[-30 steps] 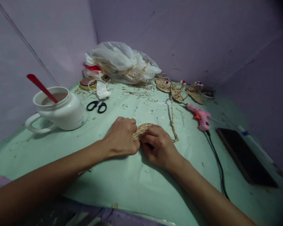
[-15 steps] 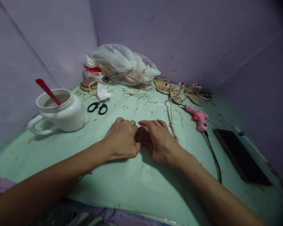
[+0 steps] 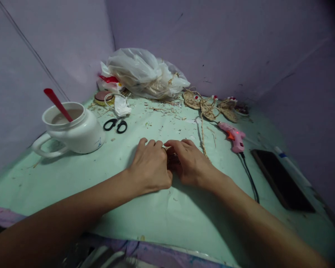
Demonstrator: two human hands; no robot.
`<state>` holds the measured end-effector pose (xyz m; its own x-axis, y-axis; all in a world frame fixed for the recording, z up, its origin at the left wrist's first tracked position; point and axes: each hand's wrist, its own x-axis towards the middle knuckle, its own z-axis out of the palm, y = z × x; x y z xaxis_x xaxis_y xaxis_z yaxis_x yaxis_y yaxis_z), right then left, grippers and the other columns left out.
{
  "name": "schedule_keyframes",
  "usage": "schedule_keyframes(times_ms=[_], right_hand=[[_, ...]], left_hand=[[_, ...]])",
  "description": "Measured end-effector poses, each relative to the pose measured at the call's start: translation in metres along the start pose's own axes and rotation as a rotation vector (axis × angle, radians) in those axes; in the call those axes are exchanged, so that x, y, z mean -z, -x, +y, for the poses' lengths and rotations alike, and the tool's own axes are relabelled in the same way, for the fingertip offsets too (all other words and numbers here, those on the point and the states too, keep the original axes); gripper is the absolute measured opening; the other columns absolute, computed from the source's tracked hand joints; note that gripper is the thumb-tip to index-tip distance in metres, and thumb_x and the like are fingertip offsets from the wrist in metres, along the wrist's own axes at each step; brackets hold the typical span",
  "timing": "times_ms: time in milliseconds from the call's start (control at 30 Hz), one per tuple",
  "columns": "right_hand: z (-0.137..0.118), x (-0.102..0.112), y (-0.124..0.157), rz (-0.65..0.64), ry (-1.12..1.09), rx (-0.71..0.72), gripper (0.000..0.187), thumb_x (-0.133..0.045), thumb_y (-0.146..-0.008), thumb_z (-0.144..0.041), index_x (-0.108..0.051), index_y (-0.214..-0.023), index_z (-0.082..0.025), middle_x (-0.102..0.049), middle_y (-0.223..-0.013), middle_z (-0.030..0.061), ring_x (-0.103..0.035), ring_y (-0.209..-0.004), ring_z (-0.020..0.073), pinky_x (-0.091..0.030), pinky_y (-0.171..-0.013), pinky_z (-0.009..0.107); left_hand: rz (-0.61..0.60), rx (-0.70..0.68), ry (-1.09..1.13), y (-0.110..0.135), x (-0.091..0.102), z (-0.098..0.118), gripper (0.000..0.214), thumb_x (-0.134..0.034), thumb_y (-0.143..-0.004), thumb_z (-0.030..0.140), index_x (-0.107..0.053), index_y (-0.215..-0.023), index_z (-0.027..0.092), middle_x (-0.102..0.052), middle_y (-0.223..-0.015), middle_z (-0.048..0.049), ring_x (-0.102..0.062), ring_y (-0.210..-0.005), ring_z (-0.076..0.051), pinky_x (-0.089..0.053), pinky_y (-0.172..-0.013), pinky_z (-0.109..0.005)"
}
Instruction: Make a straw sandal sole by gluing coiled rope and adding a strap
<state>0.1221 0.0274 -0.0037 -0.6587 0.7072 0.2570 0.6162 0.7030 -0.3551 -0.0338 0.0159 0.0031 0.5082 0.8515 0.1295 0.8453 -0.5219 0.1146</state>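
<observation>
Both hands meet over the middle of the table. My left hand (image 3: 152, 165) has its fingers curled round the left side of a small brown fibrous piece (image 3: 173, 159). Opposite it, my right hand (image 3: 191, 162) grips the piece's right side with bent fingers. Only a dark sliver of the piece shows between the hands; its full shape is hidden. A braided straw cord (image 3: 203, 138) lies just beyond my right hand. Black-handled scissors (image 3: 115, 125) rest ahead and to the left, their blades not visible.
A white mug (image 3: 72, 128) with a red-handled utensil (image 3: 57, 104) stands left. On the right lie a pink glue gun (image 3: 233, 137), its red light lit, and a phone (image 3: 281, 180). Behind are a plastic bag (image 3: 145, 72), woven straw pieces (image 3: 208, 109) with beads, and straw scraps.
My left hand has shifted a little to the right, closer to my right hand. Less of the brown piece shows between them now. The view has shifted slightly.
</observation>
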Motion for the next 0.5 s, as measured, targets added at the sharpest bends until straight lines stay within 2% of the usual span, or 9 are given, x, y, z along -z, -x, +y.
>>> schedule_keyframes(times_ms=[133,233,333,500], right_hand=[[0.000,0.002,0.000,-0.021,0.031,0.015,0.047,-0.053,-0.065,-0.009,-0.043,-0.110,-0.013,-0.065,-0.089,0.0100,-0.059,-0.082,0.0237,-0.040,-0.078,0.037],[-0.005,0.002,0.001,-0.037,0.051,-0.059,0.040,-0.053,-0.069,-0.016,-0.043,-0.108,-0.013,-0.064,-0.090,0.0110,-0.057,-0.079,0.0239,-0.040,-0.070,0.035],[-0.010,-0.001,0.004,-0.010,0.063,-0.148,0.041,-0.054,-0.068,-0.017,-0.044,-0.107,-0.012,-0.065,-0.090,0.0112,-0.057,-0.079,0.0247,-0.040,-0.071,0.037],[-0.009,-0.006,0.009,0.032,0.032,-0.198,0.046,-0.054,-0.067,-0.017,-0.040,-0.111,-0.016,-0.066,-0.091,0.0092,-0.058,-0.081,0.0247,-0.041,-0.069,0.034]], left_hand=[[-0.015,-0.006,0.000,-0.003,-0.001,-0.005,0.034,-0.051,-0.066,0.033,-0.063,-0.090,0.012,-0.061,-0.083,-0.0118,-0.056,-0.083,-0.029,-0.040,-0.085,-0.047],[-0.066,-0.098,0.044,-0.009,0.001,-0.013,0.026,-0.051,-0.065,0.030,-0.062,-0.081,0.013,-0.060,-0.082,-0.0107,-0.056,-0.081,-0.027,-0.042,-0.080,-0.043],[-0.103,-0.168,0.070,-0.013,0.003,-0.020,0.020,-0.051,-0.066,0.030,-0.060,-0.074,0.015,-0.060,-0.080,-0.0096,-0.056,-0.077,-0.026,-0.043,-0.078,-0.042],[-0.081,-0.131,0.094,-0.011,0.001,-0.021,0.015,-0.051,-0.065,0.030,-0.057,-0.072,0.017,-0.059,-0.079,-0.0088,-0.055,-0.074,-0.025,-0.043,-0.073,-0.042]])
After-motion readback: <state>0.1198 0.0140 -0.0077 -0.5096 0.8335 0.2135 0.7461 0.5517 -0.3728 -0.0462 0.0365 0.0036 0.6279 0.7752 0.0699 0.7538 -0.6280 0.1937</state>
